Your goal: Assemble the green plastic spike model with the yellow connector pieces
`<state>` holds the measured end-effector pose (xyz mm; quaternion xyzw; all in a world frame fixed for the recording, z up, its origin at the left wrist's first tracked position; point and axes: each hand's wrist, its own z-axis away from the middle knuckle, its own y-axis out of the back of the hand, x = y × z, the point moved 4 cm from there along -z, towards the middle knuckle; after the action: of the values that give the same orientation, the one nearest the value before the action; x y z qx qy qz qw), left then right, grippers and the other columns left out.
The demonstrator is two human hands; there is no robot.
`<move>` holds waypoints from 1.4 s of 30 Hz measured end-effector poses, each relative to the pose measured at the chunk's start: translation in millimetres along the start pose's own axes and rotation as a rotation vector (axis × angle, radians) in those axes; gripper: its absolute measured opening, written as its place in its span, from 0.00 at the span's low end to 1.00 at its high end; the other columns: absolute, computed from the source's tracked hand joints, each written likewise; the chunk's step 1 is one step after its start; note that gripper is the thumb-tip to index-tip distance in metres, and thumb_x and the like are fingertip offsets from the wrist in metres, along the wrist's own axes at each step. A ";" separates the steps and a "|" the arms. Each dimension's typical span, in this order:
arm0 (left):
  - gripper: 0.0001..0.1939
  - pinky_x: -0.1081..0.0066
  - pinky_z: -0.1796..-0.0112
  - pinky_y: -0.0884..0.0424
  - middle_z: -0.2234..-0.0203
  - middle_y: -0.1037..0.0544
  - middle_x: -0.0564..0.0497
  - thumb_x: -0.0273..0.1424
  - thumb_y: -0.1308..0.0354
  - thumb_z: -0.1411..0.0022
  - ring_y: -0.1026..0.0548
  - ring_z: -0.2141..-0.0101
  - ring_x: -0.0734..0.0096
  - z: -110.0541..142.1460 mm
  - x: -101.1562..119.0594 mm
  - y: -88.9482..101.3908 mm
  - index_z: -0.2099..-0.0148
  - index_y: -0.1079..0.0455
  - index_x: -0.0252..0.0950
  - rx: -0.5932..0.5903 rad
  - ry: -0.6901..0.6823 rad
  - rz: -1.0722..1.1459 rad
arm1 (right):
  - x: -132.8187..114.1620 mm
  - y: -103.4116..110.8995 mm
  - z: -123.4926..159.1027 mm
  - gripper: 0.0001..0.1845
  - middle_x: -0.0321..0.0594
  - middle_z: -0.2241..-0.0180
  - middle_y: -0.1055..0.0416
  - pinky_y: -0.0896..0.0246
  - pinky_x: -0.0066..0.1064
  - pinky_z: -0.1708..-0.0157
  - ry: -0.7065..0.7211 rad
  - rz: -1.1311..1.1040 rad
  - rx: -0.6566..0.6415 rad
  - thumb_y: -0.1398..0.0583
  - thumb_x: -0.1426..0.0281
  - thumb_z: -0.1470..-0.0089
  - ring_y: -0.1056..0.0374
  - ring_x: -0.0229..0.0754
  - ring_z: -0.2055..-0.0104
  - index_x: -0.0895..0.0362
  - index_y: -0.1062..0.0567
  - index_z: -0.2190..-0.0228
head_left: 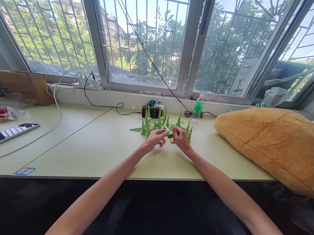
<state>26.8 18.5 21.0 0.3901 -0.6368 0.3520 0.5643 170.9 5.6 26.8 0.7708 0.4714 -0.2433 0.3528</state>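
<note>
A small green plastic cone (170, 135) is held up between my two hands, its round base tilted toward me. My left hand (155, 138) meets its left side with thumb and forefinger, the other fingers curled loosely. On the cone's right side, my right hand (181, 138) pinches with the fingers folded in. Just behind both hands stands a cluster of similar green cones (146, 122), most upright and one lying on its side at the left. Small yellow pieces (182, 122) sit among them; their exact shape is too small to tell.
Behind the cones a phone (154, 113) leans with its screen lit. A green-labelled bottle (198, 108) stands by the sill. The right side holds a big orange plush cushion (270, 143). On the left lie another phone (13, 133), a white cable (58, 122) and a cardboard box (35, 88).
</note>
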 end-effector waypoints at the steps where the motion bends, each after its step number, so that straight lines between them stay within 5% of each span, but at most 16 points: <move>1: 0.25 0.78 0.86 0.41 0.65 0.27 0.47 0.46 0.33 0.50 0.32 0.81 0.82 0.4 1.0 -0.2 0.59 0.32 0.32 0.008 -0.044 -0.045 | -0.2 0.7 -0.3 0.25 0.30 0.84 0.49 0.56 0.28 0.79 0.003 0.014 0.006 0.50 0.52 0.39 0.51 0.34 0.81 0.55 0.43 0.81; 6: 0.26 0.76 0.87 0.40 0.58 0.28 0.44 0.45 0.36 0.48 0.33 0.83 0.83 1.1 2.4 -1.2 0.53 0.33 0.33 0.054 -0.175 -0.200 | -3.1 3.1 -1.5 0.25 0.31 0.84 0.51 0.58 0.29 0.78 0.008 0.039 0.007 0.49 0.54 0.39 0.54 0.34 0.80 0.55 0.44 0.82; 20: 0.31 0.78 0.84 0.37 0.54 0.30 0.43 0.43 0.38 0.45 0.32 0.81 0.85 2.7 2.9 -1.2 0.43 0.37 0.35 0.054 -0.259 -0.363 | -4.0 2.4 -1.6 0.25 0.31 0.84 0.48 0.57 0.29 0.78 0.021 0.082 0.036 0.48 0.54 0.40 0.53 0.34 0.79 0.56 0.41 0.83; 28: 0.29 0.76 0.81 0.34 0.54 0.30 0.43 0.41 0.36 0.47 0.34 0.81 0.86 -0.4 1.0 -0.8 0.46 0.36 0.34 0.115 -0.324 -0.348 | 1.8 -0.3 -2.0 0.23 0.31 0.83 0.39 0.52 0.27 0.81 -0.085 -0.089 0.019 0.46 0.49 0.43 0.46 0.33 0.83 0.55 0.37 0.75; 42: 0.18 0.77 0.77 0.35 0.59 0.25 0.44 0.34 0.41 0.43 0.38 0.81 0.85 -0.7 0.6 -0.6 0.51 0.30 0.34 0.150 -0.515 -0.622 | 9.8 -2.1 -5.3 0.24 0.30 0.85 0.46 0.54 0.27 0.80 -0.075 -0.008 -0.016 0.48 0.55 0.41 0.49 0.34 0.81 0.54 0.43 0.82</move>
<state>27.5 18.8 21.7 0.6793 -0.5815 0.1011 0.4360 173.5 15.7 22.6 0.7566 0.4628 -0.2695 0.3752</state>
